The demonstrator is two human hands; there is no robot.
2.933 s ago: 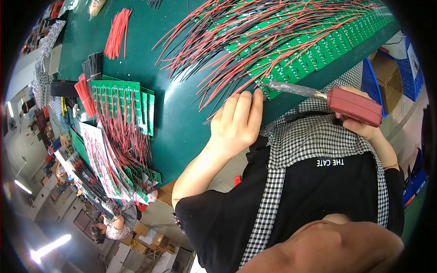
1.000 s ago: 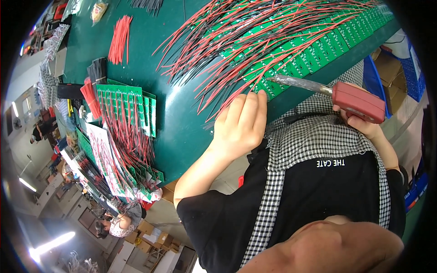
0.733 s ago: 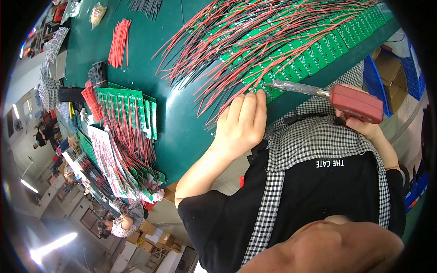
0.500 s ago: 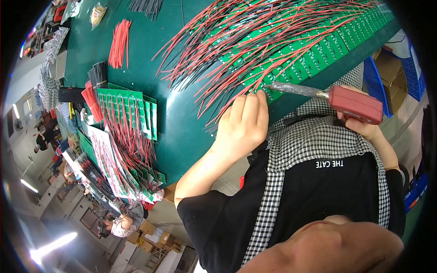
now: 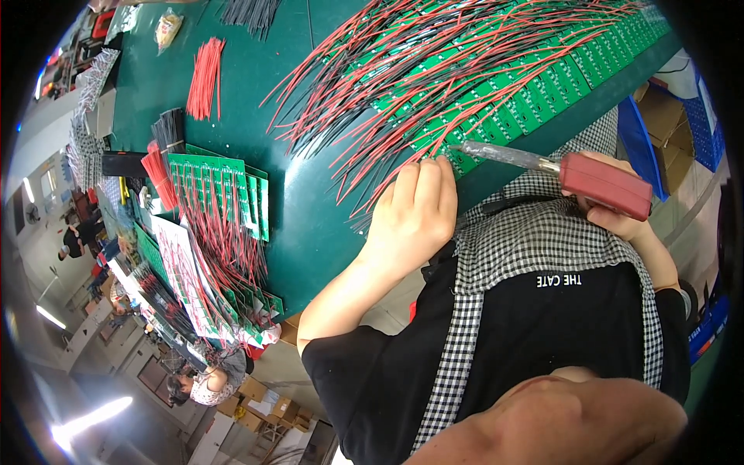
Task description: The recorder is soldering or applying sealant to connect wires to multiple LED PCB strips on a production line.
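Note:
My right hand (image 5: 616, 221) is wrapped round the red handle of a soldering iron (image 5: 604, 186). Its long metal barrel points left, and the tip is at the near edge of a panel of green circuit boards (image 5: 535, 101). Just left of the tip, my left hand (image 5: 415, 205) rests at the panel's near corner with its fingers closed together. Whatever the fingertips pinch is hidden. Many red and black wires (image 5: 372, 93) lie across the boards, their loose ends hanging over to the left, some passing close to my left fingers.
On the green table (image 5: 294, 256) at left stand wired board panels (image 5: 209, 186), with bundles of red wires (image 5: 205, 77) and black wires (image 5: 249, 12) farther back. A small plastic bag (image 5: 167, 29) lies at the far left. Blue bins with cardboard (image 5: 670, 128) stand at right. Another person (image 5: 209, 384) sits at lower left.
The view has shifted very slightly. Both hands and the soldering iron stay in nearly the same place, with the tip still beside my left fingertips.

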